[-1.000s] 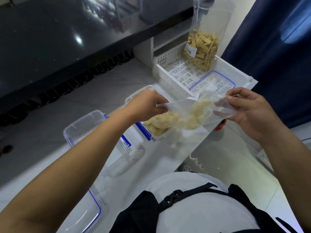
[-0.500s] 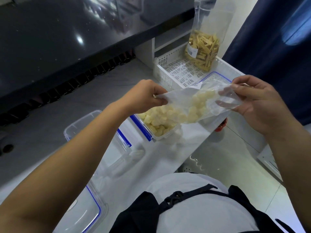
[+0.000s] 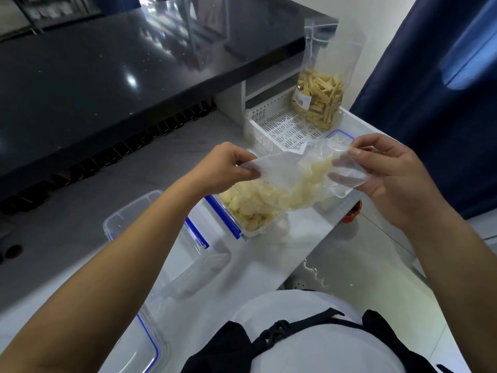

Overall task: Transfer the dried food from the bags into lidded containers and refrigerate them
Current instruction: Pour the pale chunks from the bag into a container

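Note:
A clear plastic bag [image 3: 285,170] of pale yellow dried pieces hangs tilted over a clear container with blue clips [image 3: 250,224], which holds several of the same pieces. My left hand [image 3: 228,168] pinches the bag's lower corner. My right hand [image 3: 390,170] pinches the raised end of the bag. A second clear container [image 3: 150,227] stands empty to the left on the white counter. A tall clear bag of tan dried strips [image 3: 318,100] stands upright in a white slotted basket [image 3: 274,127].
A clear lid with a blue rim [image 3: 134,351] lies at the near left. Another blue-rimmed lid [image 3: 338,134] lies in the basket. A black glossy countertop [image 3: 107,63] runs behind, a dark blue curtain [image 3: 443,90] hangs at right, and a small red object [image 3: 352,214] sits beyond the counter edge.
My right hand has lifted the bag's end higher, steepening the tilt. More pale pieces have slid down toward the container.

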`<state>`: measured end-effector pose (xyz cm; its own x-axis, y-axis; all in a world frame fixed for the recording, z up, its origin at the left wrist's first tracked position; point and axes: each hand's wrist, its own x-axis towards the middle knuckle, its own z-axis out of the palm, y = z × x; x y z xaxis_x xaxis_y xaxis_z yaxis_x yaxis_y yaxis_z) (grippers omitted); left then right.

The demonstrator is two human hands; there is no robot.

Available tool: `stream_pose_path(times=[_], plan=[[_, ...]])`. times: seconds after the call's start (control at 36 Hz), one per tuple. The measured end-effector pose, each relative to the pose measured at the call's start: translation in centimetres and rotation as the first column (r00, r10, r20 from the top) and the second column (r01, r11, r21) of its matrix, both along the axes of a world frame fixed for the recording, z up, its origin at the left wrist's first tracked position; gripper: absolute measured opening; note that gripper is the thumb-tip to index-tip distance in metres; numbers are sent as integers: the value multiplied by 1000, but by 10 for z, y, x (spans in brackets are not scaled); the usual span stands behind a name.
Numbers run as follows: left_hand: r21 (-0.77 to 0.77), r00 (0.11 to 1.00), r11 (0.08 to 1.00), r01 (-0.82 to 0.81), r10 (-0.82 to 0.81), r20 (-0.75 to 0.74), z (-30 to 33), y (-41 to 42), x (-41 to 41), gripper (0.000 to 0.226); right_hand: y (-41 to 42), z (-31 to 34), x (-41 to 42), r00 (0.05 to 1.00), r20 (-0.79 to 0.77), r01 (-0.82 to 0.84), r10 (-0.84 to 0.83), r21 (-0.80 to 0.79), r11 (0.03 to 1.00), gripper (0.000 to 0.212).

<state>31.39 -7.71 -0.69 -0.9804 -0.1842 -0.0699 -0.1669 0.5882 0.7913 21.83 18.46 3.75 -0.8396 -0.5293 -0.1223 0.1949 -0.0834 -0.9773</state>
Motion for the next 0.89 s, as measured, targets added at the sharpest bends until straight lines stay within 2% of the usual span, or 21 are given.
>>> stream_pose_path(times=[0.31, 0.44, 0.72, 0.83, 0.89], plan=[[106, 1000, 994, 19, -20, 7, -2, 1, -1, 20, -2, 12, 3, 1000, -14, 17, -17, -59, 998, 9], [56, 999, 998, 39, -40, 23, -10, 7, -1, 19, -4, 11, 2, 1000, -31, 0, -1, -19, 1000, 13], [104, 1000, 995, -9, 11, -20, -7, 6, 0, 20, -2, 16, -1, 997, -64, 28, -32, -61, 998, 11], [44, 1000, 999, 9, -10, 18, -11, 10, -1, 18, -5, 11, -4, 998, -61, 7, -8, -14, 1000, 12], [67, 1000, 998, -17, 17, -10, -11, 9, 0, 20, -4, 12, -5, 997, -70, 15, -17, -25, 1000, 11]])
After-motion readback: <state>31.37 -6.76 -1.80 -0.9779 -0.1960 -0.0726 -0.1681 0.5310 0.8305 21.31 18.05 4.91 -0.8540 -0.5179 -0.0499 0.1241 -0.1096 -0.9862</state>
